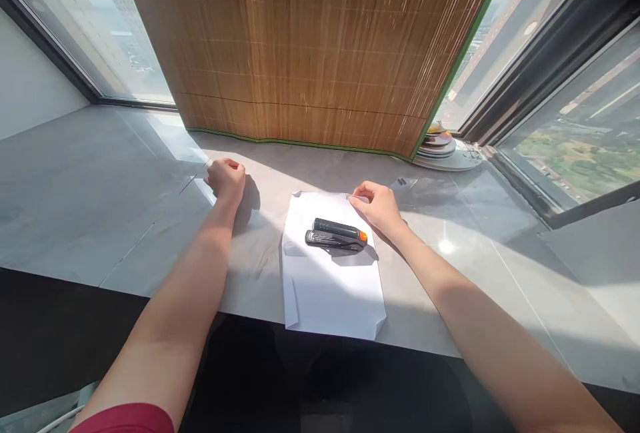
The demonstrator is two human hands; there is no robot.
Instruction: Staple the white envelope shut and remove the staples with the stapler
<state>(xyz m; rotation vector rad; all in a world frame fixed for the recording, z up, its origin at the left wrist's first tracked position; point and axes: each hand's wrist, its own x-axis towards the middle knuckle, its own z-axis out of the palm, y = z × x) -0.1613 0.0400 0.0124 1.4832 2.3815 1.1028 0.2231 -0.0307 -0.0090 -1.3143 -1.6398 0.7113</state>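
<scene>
A white sheet of paper (335, 293) with creased, bent corners lies near the counter's front edge. On it rests a black stapler (337, 233) with an orange tip, lying crosswise. My right hand (380, 206) is closed at the sheet's far right corner, thumb and fingers pinching the paper edge. Away to the left of the sheet, my left hand (226, 176) is held in a loose fist on or just above the counter. Its curled fingers hide whatever may be inside. A narrow white strip, paper or sunlight, shows beside that wrist.
Grey marble-look counter (260, 260) spans a window corner. A bamboo blind (310, 53) hangs down behind my hands. Stacked plates (443, 150) stand at the back right, by the blind's edge. Near my right hand lies a clear plastic piece (403, 183) with dark marks.
</scene>
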